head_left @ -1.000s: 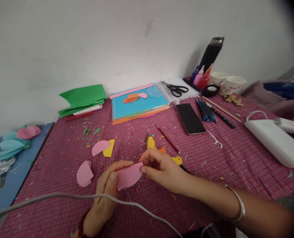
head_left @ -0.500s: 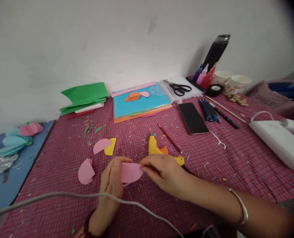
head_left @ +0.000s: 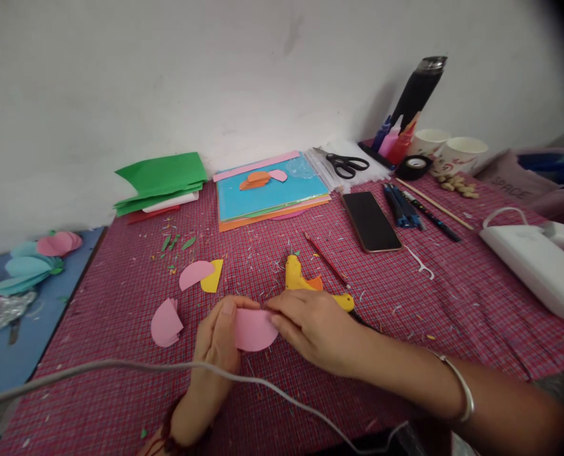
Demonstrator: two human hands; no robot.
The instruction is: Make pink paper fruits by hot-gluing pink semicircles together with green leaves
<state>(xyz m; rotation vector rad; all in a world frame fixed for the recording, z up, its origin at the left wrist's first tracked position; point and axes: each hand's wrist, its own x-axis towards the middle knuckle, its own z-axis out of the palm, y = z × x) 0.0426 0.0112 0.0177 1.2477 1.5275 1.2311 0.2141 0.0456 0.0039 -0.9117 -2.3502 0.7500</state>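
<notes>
Between my hands is a folded pink paper piece (head_left: 256,332) with a rounded lower edge. My left hand (head_left: 220,335) grips its left side, thumb on top and fingers behind. At the right end, my right hand (head_left: 310,326) pinches the edge between thumb and fingers. Left of my hands lie folded pink half-circles (head_left: 166,324) in a small stack. Another pink half-circle (head_left: 195,275) overlaps a yellow paper piece (head_left: 211,278). Just beyond my right hand a yellow glue gun (head_left: 294,272) lies on its side, its handle partly hidden.
A pale cable (head_left: 144,365) crosses in front of my left wrist. Further back are a red pencil (head_left: 324,259), a phone (head_left: 371,221), scissors (head_left: 343,164), stacked coloured sheets (head_left: 267,199) and green paper (head_left: 163,180). A white device (head_left: 533,263) stands at right.
The pink paper has tilted and shifted slightly right; its lower layer no longer shows beneath the front one. Both hands keep their hold. The view has shifted slightly.
</notes>
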